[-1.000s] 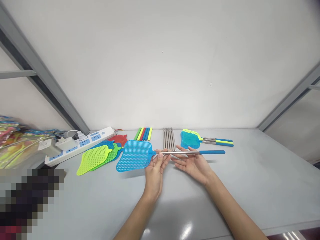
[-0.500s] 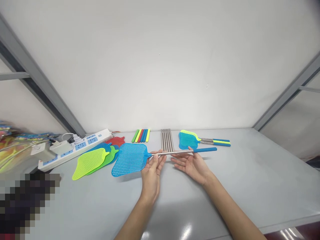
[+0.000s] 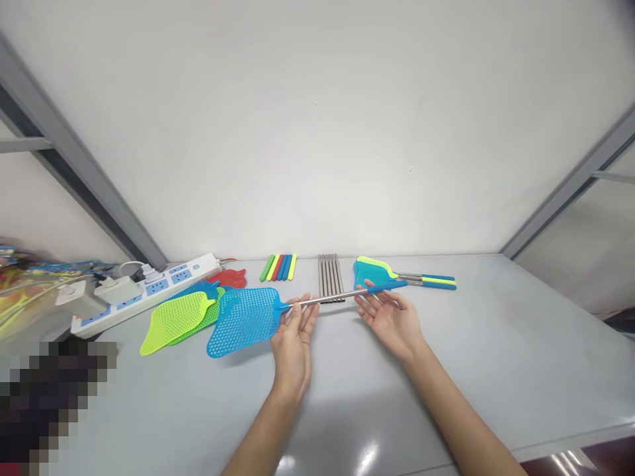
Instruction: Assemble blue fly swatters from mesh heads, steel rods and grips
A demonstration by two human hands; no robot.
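A blue fly swatter (image 3: 247, 321) is held above the table, its mesh head to the left and its steel rod rising slightly to a blue handle at the right. My left hand (image 3: 291, 354) is closed around the rod just beside the head, thumb on top. Palm up and fingers spread, my right hand (image 3: 393, 325) is under the handle end; its fingertips are at the handle, but whether they bear it I cannot tell. Behind the rod lies a row of several steel rods (image 3: 331, 276). Finished-looking swatters (image 3: 374, 272) in blue and yellow lie stacked behind my right hand.
Several coloured handle grips (image 3: 278, 268) lie by the wall. Loose swatter heads in yellow (image 3: 173, 320), green (image 3: 203, 325) and red (image 3: 232, 278) lie at the left. A white power strip (image 3: 149, 291) with plugged adapters runs behind them. Metal frame posts (image 3: 560, 175) flank the grey table (image 3: 496, 370).
The blue swatter has shifted left, its head end lower and its handle end higher. My left hand moved slightly left with it; the right hand's fingers have spread near the handle.
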